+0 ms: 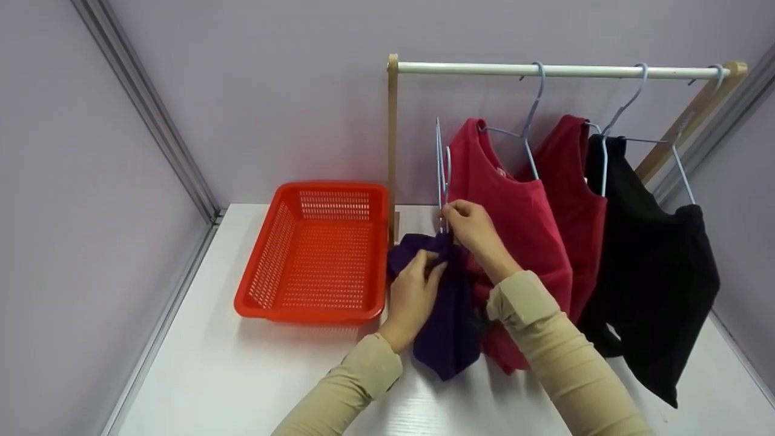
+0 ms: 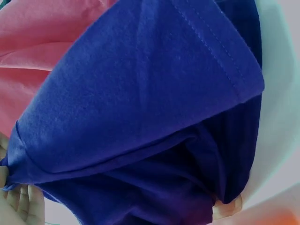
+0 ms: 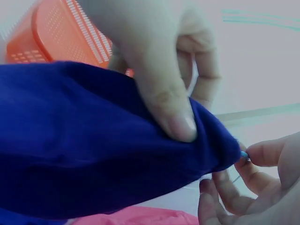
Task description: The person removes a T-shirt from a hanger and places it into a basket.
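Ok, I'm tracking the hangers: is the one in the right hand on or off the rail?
Off: a visible gap separates the hanger from the rail; the right hand holds it.

No lettering, brand or number can be read. Below the rail (image 1: 472,69), a small pale label (image 1: 501,172) sits inside the neckline of the pink top (image 1: 514,212), its print too small to make out. Farther right below the rail, a pale speck at the red top's (image 1: 560,151) edge may be another label, also too small to read.
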`<state>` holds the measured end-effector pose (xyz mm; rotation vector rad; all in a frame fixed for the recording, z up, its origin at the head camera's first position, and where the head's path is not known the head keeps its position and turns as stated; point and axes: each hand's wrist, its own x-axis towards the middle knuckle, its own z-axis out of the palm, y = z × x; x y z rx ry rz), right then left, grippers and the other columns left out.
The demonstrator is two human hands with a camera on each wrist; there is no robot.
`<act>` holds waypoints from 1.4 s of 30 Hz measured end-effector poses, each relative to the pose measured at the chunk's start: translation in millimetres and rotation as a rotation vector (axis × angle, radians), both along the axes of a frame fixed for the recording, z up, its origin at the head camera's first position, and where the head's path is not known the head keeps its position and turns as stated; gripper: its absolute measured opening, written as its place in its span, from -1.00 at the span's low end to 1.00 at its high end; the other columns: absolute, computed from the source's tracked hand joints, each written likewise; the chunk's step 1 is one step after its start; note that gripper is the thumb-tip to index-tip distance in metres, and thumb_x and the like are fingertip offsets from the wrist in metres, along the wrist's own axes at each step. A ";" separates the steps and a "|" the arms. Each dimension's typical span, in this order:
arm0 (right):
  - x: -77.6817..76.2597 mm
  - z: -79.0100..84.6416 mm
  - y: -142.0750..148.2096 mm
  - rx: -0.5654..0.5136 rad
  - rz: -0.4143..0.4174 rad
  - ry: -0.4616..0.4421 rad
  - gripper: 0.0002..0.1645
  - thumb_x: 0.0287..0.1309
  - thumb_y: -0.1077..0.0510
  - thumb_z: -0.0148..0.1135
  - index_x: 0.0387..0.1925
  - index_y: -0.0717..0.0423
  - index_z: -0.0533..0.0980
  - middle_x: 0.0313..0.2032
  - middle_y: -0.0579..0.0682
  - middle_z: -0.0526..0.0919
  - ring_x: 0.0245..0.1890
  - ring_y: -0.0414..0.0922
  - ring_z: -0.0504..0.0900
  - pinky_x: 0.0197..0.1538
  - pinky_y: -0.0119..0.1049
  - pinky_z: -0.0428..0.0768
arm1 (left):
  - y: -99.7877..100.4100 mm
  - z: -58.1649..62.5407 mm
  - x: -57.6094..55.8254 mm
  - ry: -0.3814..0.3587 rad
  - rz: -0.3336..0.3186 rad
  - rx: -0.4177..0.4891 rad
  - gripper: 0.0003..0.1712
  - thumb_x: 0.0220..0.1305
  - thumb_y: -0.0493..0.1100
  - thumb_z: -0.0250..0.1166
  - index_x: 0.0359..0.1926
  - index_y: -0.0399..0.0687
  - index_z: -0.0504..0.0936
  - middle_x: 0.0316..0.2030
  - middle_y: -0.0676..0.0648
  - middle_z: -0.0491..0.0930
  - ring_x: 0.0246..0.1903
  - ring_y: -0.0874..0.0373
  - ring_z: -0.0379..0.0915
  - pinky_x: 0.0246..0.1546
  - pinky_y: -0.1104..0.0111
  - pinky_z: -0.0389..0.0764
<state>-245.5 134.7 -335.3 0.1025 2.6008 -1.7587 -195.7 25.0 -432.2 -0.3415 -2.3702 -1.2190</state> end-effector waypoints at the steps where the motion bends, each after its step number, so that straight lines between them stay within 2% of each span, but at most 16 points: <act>1: -1.1 1.4 -0.2 -0.019 0.001 0.004 -0.71 0.35 0.16 -0.05 -0.24 0.32 0.51 -0.61 -0.22 0.50 -0.70 -0.35 0.35 -0.61 -0.51 0.33 | 0.1 -0.5 0.5 0.007 0.001 -0.008 -0.82 0.29 -0.06 0.20 -0.18 -0.05 0.56 -0.25 0.00 0.69 -0.31 0.14 0.62 -0.29 0.28 0.60; 3: -3.4 4.7 -0.7 -0.045 0.004 0.025 -0.70 0.37 0.16 -0.07 -0.22 0.33 0.50 -0.64 -0.23 0.50 -0.69 -0.33 0.39 -0.61 -0.50 0.35 | 0.1 -1.5 1.3 0.016 0.000 -0.024 -0.82 0.29 -0.07 0.20 -0.18 -0.05 0.56 -0.25 0.00 0.69 -0.30 0.13 0.63 -0.28 0.27 0.61; 9: -8.7 15.4 0.5 -0.129 0.018 0.099 -0.70 0.39 0.17 -0.08 -0.15 0.34 0.47 -0.66 -0.18 0.48 -0.60 -0.31 0.50 -0.42 -0.50 0.51 | -1.0 -4.0 4.6 -0.005 -0.016 -0.039 -0.83 0.28 -0.06 0.20 -0.20 -0.04 0.57 -0.27 -0.01 0.69 -0.30 0.10 0.63 -0.25 0.26 0.61; 13: -12.2 23.0 2.3 -0.166 0.005 0.166 -0.67 0.39 0.16 -0.08 -0.12 0.38 0.47 -0.68 -0.20 0.47 -0.61 -0.33 0.47 -0.44 -0.52 0.48 | -2.8 -7.3 6.6 -0.027 -0.039 -0.049 -0.82 0.29 -0.06 0.18 -0.19 -0.05 0.57 -0.25 -0.04 0.69 -0.28 0.08 0.63 -0.22 0.25 0.60; 18: -17.6 31.2 0.1 -0.190 -0.059 0.255 -0.69 0.39 0.18 -0.08 -0.17 0.36 0.50 -0.68 -0.21 0.44 -0.65 -0.34 0.44 -0.54 -0.52 0.40 | -4.3 -14.2 7.8 -0.043 -0.053 -0.083 -0.78 0.36 -0.06 0.09 -0.12 -0.07 0.52 -0.23 -0.06 0.68 -0.30 0.03 0.63 -0.24 0.21 0.60; 22: -20.7 37.0 -1.4 -0.214 -0.100 0.292 -0.68 0.37 0.19 -0.06 -0.17 0.41 0.51 -0.73 -0.23 0.43 -0.68 -0.36 0.43 -0.56 -0.53 0.40 | -5.5 -19.9 8.4 -0.068 -0.048 -0.104 -0.76 0.39 -0.06 0.03 -0.08 -0.08 0.49 -0.23 -0.07 0.67 -0.30 0.00 0.63 -0.25 0.18 0.59; 25: -21.9 42.2 -0.8 -0.228 -0.108 0.304 -0.65 0.37 0.18 -0.04 -0.15 0.45 0.50 -0.76 -0.26 0.42 -0.69 -0.37 0.44 -0.53 -0.56 0.42 | -6.4 -24.3 8.5 -0.084 -0.046 -0.108 -0.78 0.36 -0.09 0.01 -0.13 -0.09 0.50 -0.26 -0.08 0.68 -0.31 0.00 0.63 -0.25 0.20 0.58; 29: -23.1 50.2 1.6 -0.243 -0.090 0.291 -0.63 0.37 0.15 -0.04 -0.11 0.43 0.50 -0.76 -0.26 0.44 -0.69 -0.37 0.46 -0.47 -0.56 0.49 | -8.1 -32.1 7.4 -0.109 -0.043 -0.115 -0.82 0.24 -0.13 0.01 -0.29 -0.09 0.51 -0.44 -0.08 0.64 -0.46 0.04 0.55 -0.35 0.27 0.55; 34: -23.5 61.4 6.1 -0.254 -0.053 0.260 -0.59 0.40 0.12 -0.09 -0.03 0.39 0.49 -0.73 -0.26 0.45 -0.67 -0.36 0.48 -0.43 -0.52 0.53 | -10.6 -42.3 5.3 -0.179 -0.037 -0.151 -0.84 0.18 -0.12 0.01 -0.47 -0.08 0.40 -0.65 -0.03 0.35 -0.60 0.09 0.31 -0.49 0.35 0.42; 37: -23.3 68.7 7.7 -0.302 -0.042 0.240 -0.57 0.40 0.11 -0.10 -0.01 0.41 0.47 -0.73 -0.24 0.43 -0.70 -0.37 0.48 -0.43 -0.53 0.54 | -11.9 -48.4 3.4 -0.234 -0.027 -0.180 -0.79 0.20 -0.09 0.00 -0.50 -0.08 0.34 -0.67 -0.02 0.23 -0.61 0.06 0.29 -0.51 0.32 0.39; 42: -25.5 77.2 7.5 -0.321 -0.033 0.211 -0.64 0.40 0.08 -0.09 -0.12 0.29 0.49 -0.73 -0.23 0.42 -0.74 -0.38 0.46 -0.51 -0.56 0.49 | -12.9 -59.3 -0.4 -0.253 0.023 -0.221 -0.76 0.26 -0.04 0.03 -0.43 -0.09 0.42 -0.62 -0.10 0.47 -0.53 -0.05 0.51 -0.48 0.23 0.47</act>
